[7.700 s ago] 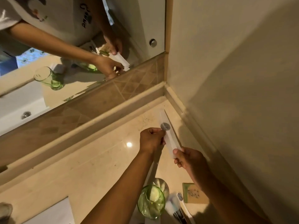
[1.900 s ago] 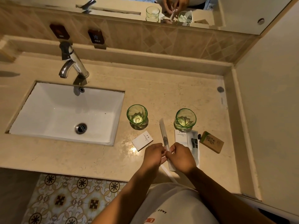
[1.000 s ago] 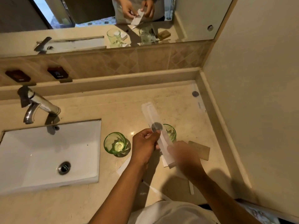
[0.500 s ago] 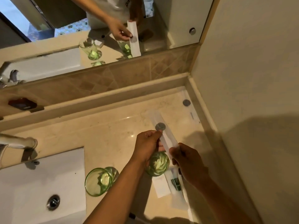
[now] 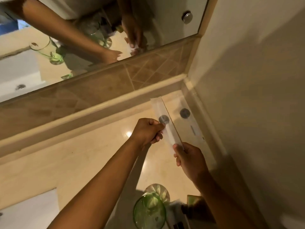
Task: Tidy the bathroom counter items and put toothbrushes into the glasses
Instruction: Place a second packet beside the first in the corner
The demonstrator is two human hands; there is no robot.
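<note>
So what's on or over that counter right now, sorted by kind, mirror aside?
Green glasses: 1
White packets: 2, one held, one lying by the wall
Small boxes: 1, partly hidden
Hands: 2, left and right
Total: 6

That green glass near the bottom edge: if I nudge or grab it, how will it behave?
The green glass looks like thin clear glassware, so probably fragile and slick; grip its wall firmly. It seems taller than its base is wide, so a high sideways push may tip it. The counter is glossy, so a low nudge would likely slide it.
</note>
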